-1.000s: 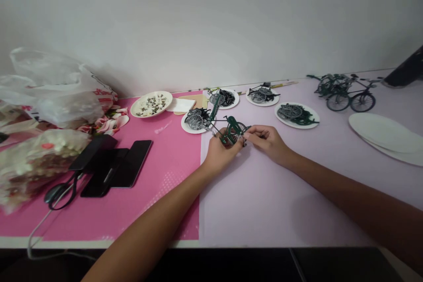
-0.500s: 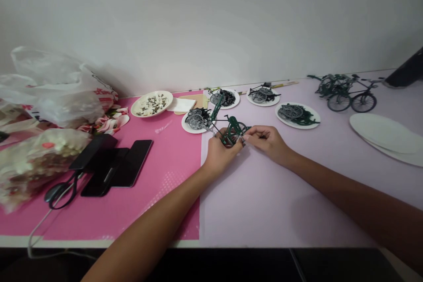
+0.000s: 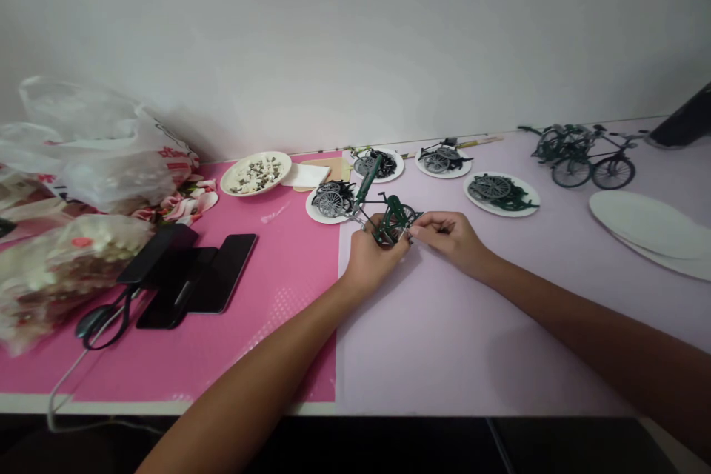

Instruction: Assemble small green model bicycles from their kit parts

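Hardly anything has moved since a second ago: the whole view slides very slightly, while both hands keep their places on the small green bicycle (image 3: 394,210). Nearest, two bare forearms reach in over the table (image 3: 444,355), which has a pink cover on the left and a pale lilac one on the right. Left of the arms, two black phones (image 3: 225,274) lie on the pink beside a black box (image 3: 158,255).

Around the middle, the left hand (image 3: 373,259) grips the bicycle low down, its fingers curled around it and partly hidden. The right hand (image 3: 452,238) has thumb and forefinger drawn together at the edge of a wheel; I cannot tell whether they pinch a tiny piece. The bicycle is between the two hands, just above the lilac cover, with a long green part slanting up to the left.

To the right lie overlapping white plates (image 3: 644,226). Farther back, four smaller plates (image 3: 529,212) carry wheels and dark parts, left of some small bicycles (image 3: 614,172). A bowl (image 3: 227,182) of little pieces and a plastic bag (image 3: 105,141) sit near the wall (image 3: 355,44).
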The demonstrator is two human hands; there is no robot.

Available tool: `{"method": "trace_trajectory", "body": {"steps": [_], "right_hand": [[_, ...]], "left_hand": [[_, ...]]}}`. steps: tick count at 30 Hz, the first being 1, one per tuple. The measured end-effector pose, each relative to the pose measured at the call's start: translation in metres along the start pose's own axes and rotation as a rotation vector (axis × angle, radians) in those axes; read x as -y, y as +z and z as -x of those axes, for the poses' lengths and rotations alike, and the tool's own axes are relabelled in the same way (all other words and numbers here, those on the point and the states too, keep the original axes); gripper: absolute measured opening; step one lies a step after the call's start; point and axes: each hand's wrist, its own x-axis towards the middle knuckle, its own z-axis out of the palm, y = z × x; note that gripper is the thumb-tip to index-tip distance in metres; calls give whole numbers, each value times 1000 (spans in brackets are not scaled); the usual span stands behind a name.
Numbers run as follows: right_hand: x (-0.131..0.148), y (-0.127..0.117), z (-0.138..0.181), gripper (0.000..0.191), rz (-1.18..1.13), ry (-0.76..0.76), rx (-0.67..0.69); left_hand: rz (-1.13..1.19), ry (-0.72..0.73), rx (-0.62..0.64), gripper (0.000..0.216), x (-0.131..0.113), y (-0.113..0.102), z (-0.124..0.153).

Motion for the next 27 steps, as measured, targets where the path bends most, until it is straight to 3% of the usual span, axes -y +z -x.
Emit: {"method": "trace_trajectory", "body": {"steps": [10, 27], "right_hand": [[-2, -5, -5, 40, -184, 116, 135], [-13, -9, -10, 38, -281, 161, 134]], "left_hand": [[-58, 50, 22, 24, 0, -2, 1], [-86, 96, 13, 27, 1, -2, 1]]}}
